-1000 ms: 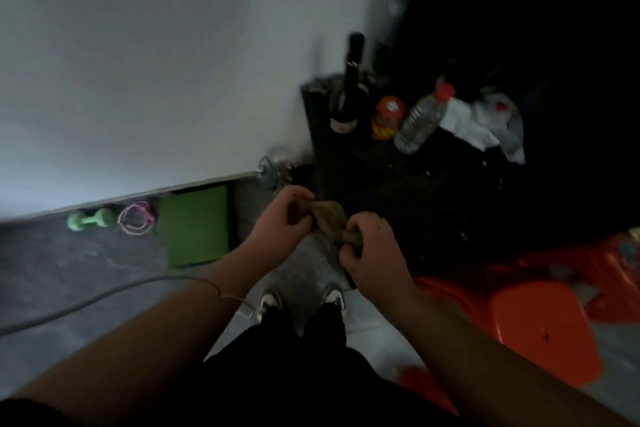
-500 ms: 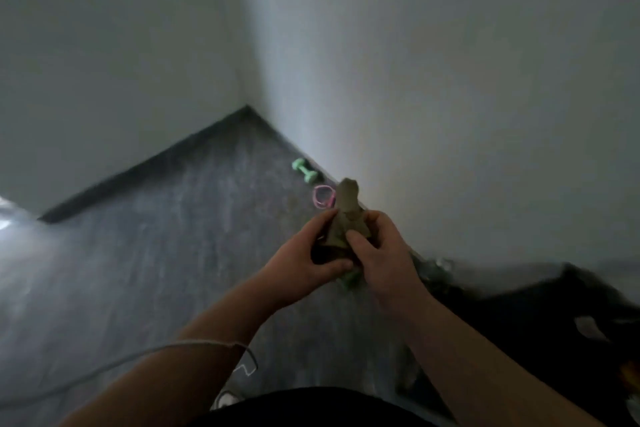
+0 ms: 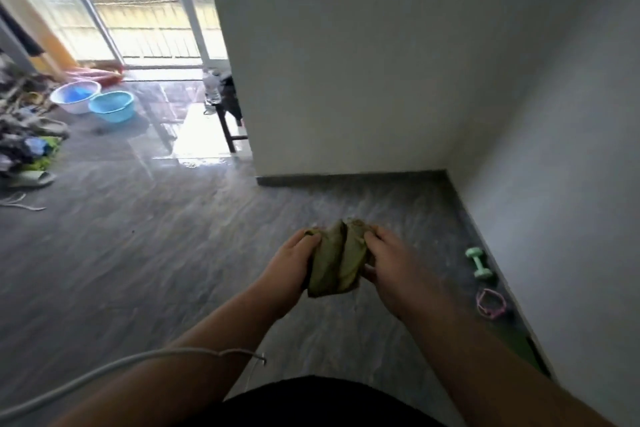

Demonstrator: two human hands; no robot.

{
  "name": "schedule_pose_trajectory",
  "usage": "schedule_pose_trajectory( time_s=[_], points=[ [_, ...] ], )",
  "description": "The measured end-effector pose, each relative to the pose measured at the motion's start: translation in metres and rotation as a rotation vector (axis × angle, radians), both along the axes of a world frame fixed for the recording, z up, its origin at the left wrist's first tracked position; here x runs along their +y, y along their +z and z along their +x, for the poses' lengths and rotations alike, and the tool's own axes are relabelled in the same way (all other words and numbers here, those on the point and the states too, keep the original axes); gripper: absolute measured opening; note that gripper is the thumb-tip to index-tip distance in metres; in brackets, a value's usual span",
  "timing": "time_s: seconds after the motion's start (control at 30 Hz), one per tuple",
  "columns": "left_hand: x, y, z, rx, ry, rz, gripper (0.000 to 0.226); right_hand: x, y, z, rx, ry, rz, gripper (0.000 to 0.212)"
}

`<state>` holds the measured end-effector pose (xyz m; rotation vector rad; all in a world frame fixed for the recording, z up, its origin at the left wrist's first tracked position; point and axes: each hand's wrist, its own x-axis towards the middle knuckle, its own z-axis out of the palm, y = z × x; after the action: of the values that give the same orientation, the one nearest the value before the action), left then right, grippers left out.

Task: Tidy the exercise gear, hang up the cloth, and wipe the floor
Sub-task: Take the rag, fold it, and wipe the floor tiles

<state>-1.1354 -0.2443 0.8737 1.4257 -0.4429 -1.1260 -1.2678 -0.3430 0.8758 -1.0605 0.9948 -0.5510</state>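
While the left hand grips one side of the bunched cloth above the floor, the right hand grips the other; soft, light, likely limp; best held by its edges.

I'm standing in a lived-in home, in a bare room with a glossy grey tiled floor and plain white walls. Glass sliding doors open onto a barred balcony. Plastic wash basins sit on the floor near them, with a heap of clothes and slippers beside. Along the right wall lie a small green dumbbell and a pink band.
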Motion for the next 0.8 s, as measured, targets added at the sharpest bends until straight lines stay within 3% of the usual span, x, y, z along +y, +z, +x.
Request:
schedule_pose_trajectory(
  time_s=[0.1, 0.17, 0.23, 0.37, 0.47, 0.7, 0.8],
  points=[
    [0.020, -0.002, 0.060, 0.133, 0.143, 0.036, 0.035, -0.003, -0.004, 0.068, -0.055, 0.081, 0.238, 0.036],
    [0.033, -0.006, 0.096, 0.140, 0.181, 0.053, 0.037, -0.004, -0.007, 0.108, -0.044, 0.173, 0.270, 0.045],
    [0.044, -0.015, 0.133, 0.108, 0.228, 0.082, 0.050, -0.006, -0.010, 0.146, -0.046, 0.257, 0.199, 0.043],
    [0.059, -0.026, 0.210, 0.127, 0.398, 0.108, 0.022, -0.021, -0.008, 0.219, 0.029, 0.358, -0.031, 0.020],
    [0.060, -0.031, 0.275, 0.125, 0.501, 0.139, 0.019, -0.045, -0.014, 0.278, 0.017, 0.419, -0.086, 0.010],
    [0.054, -0.031, 0.421, 0.145, 0.612, 0.161, 0.002, -0.099, -0.042, 0.444, 0.163, 0.587, -0.123, 0.019],
    [0.060, -0.032, 0.476, 0.158, 0.602, 0.168, 0.037, -0.103, -0.045, 0.518, 0.197, 0.662, -0.147, 0.024]
  ],
)
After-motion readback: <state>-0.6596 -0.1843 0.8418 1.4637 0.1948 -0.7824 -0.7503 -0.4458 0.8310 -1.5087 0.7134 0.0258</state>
